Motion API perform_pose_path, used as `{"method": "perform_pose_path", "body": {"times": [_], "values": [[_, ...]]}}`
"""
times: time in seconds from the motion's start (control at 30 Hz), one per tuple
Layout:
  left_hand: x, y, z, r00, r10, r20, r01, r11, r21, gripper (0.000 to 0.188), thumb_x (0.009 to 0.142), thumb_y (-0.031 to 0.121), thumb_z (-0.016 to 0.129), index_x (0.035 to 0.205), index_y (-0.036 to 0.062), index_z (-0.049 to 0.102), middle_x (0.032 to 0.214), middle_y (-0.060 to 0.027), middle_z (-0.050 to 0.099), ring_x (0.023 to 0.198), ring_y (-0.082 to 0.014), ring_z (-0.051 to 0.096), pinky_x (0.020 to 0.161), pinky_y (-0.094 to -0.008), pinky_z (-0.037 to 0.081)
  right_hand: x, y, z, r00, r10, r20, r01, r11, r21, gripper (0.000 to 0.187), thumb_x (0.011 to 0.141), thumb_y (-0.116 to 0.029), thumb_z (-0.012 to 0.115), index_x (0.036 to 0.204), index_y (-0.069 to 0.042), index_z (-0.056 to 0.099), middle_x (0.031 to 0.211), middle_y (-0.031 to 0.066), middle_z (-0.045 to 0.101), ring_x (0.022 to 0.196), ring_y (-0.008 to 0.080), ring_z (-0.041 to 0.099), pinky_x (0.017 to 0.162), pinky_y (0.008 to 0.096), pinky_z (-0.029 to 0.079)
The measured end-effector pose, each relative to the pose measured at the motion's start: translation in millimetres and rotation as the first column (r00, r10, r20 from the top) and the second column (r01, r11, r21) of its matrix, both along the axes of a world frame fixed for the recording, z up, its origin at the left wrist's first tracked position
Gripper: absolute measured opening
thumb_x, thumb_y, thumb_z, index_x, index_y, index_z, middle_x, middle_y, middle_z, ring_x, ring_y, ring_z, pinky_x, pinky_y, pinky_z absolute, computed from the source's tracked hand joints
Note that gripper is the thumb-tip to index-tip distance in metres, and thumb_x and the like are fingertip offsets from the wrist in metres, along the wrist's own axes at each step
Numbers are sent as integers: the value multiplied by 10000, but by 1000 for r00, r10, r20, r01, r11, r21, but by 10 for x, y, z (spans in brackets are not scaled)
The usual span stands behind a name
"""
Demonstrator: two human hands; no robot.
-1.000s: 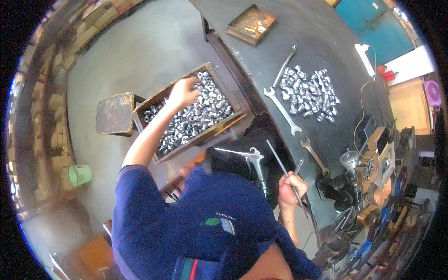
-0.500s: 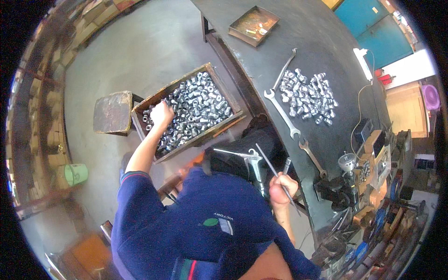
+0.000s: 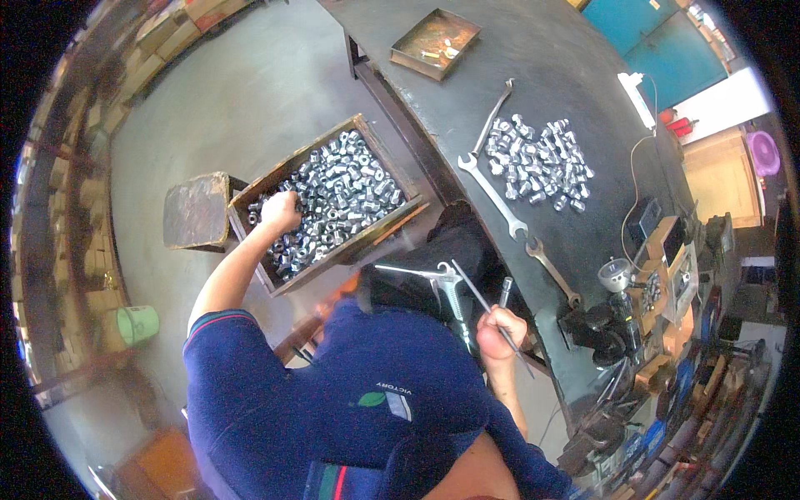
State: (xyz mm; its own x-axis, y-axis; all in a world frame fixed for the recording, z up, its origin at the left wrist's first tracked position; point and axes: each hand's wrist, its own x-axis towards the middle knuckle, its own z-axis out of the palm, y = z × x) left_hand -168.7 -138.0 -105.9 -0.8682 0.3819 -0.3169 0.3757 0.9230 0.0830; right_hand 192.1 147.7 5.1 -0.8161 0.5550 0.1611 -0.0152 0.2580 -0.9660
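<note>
Head view, only one. From where I'm standing: bare left grip [image 3: 282,212] is down in a shallow rectangular box of worn, scuffed wood [image 3: 388,160], at its left part. Box is packed with shiny silver metal fittings, short, hex-headed and hollow [image 3: 350,179]; smooth, hard, lying every which way. Fingers curled and narrow on the fittings; tips hidden, can't tell if one is pinched.

Right grip [image 3: 500,331] is off to the other side, near the counter edge, closed tight around a long thin grey metal rod [image 3: 472,286], tilted, poking out both ends of the fist. A shorter silver rod with a thicker cylindrical end [image 3: 506,290] sticks up from the same fist. Just beside: silver metal blow gun with a slim straight nozzle [image 3: 450,296], over something black.

Counter [image 3: 621,179] is dark, matte, scuffed. On it: loose heap of similar bright silver fittings [image 3: 542,162]; next to the heap, large silver open-ended wrench [image 3: 496,196], slimmer grey wrench [image 3: 492,117] and dull brownish wrench [image 3: 554,271], roughly end to end. Far end: rusty rectangular metal tray [image 3: 414,65], small bits inside. Square worn-topped stool [image 3: 196,212] stands just left of the box.
</note>
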Motion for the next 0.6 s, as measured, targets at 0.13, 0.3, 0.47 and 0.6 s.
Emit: {"method": "perform_pose_path", "body": {"times": [0.13,0.3,0.47,0.6], "values": [[36,-33,-56,994,-45,-96,45,999,-10,213,654,165,636,841,72,675,834,-186,651,824,-330,639,744,-427,514,-43,-38,75,999,-24,44,18,990,142,260,666,156,480,532,-22,346,529,28,418,465,102,400,447,238,302],[183,216,520,1000,25,17,-30,923,384,358,668,261,726,967,68,687,827,-159,666,753,-252,656,703,-352,515,-60,-55,7,996,-57,72,38,969,242,126,565,-2,552,536,-33,434,513,59,415,458,149,419,440,277,283],[797,982,1311,942,-253,222,-8,642,767,305,776,147,685,1043,6,640,903,-125,686,779,-152,649,731,-292,508,-199,-49,276,976,137,171,-169,968,186,231,613,-122,644,568,-52,429,536,49,399,468,164,410,442,298,279],[1216,1411,1494,629,-528,571,-286,525,801,265,781,28,676,1036,-22,621,973,-63,640,910,-111,590,799,-256,485,-327,-43,320,954,272,129,-289,946,146,213,633,-139,633,593,-46,446,552,97,432,476,239,456,452,332,336]]}}
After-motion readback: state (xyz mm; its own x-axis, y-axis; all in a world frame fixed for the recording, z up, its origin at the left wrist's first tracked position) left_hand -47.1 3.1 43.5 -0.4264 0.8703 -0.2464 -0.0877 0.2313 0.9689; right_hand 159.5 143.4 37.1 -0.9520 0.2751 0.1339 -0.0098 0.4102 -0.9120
